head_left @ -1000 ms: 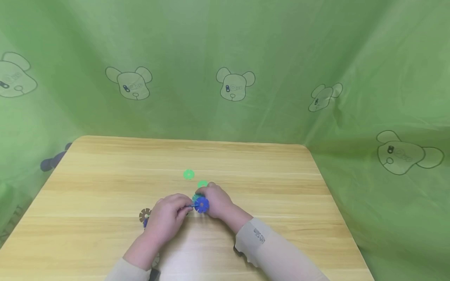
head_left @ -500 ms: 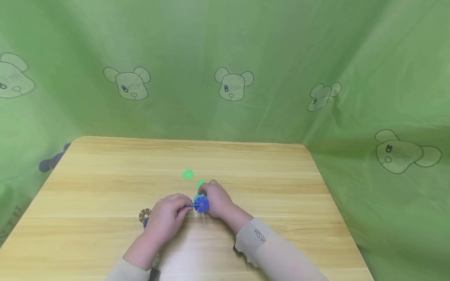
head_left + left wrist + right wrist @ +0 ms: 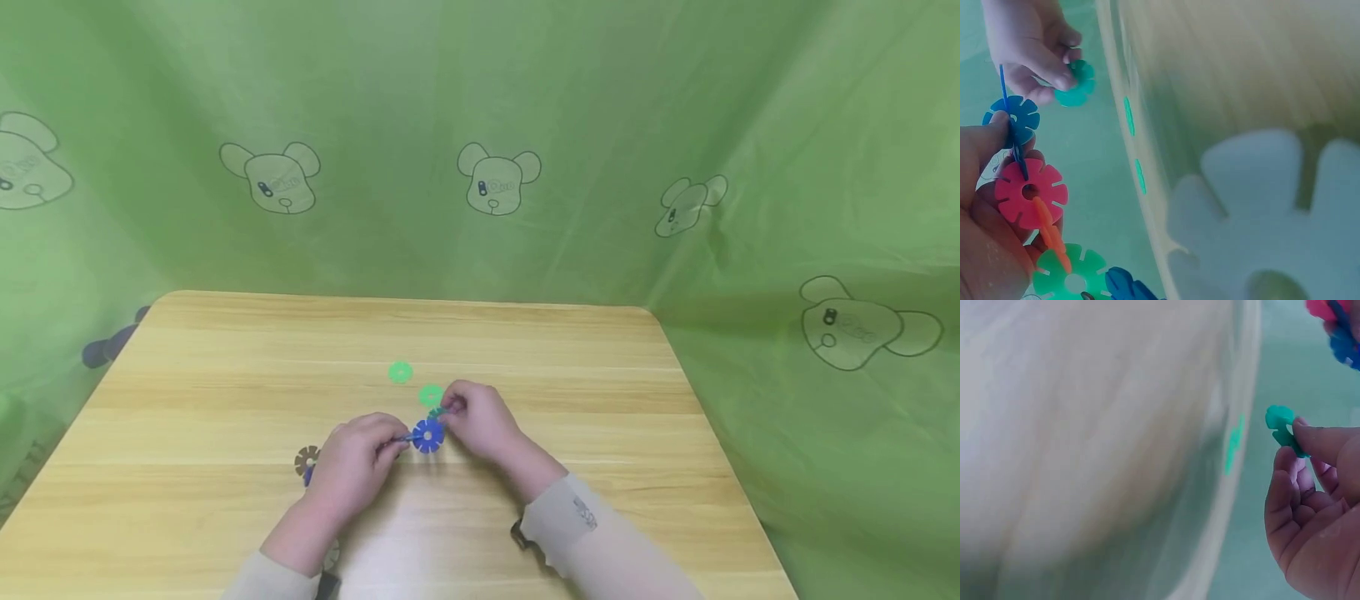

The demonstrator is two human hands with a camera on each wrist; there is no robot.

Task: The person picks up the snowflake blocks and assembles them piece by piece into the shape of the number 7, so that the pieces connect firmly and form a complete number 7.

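My left hand [image 3: 356,462] holds a chain of slotted, flower-shaped plastic discs. Its thumb lies on a blue disc [image 3: 1025,119] in the left wrist view. Down the chain come a pink disc [image 3: 1013,201], an orange disc [image 3: 1052,239] seen edge-on, a green disc [image 3: 1092,262] and another blue disc [image 3: 1124,284]. At the chain's right end in the head view, a dark blue disc [image 3: 437,442] faces up. My right hand [image 3: 482,423] pinches a teal disc [image 3: 1279,417] between thumb and fingers, apart from the chain and just beyond that end.
Two loose light green discs, a farther one [image 3: 393,372] and a nearer one [image 3: 423,396], lie on the wooden table [image 3: 570,358] beyond my hands. A brown disc [image 3: 302,454] shows left of my left hand. A green curtain [image 3: 390,242] surrounds the table.
My right hand has drawn back to the right with the teal disc, which was close against the dark blue disc before. The left hand stays in place with the chain.
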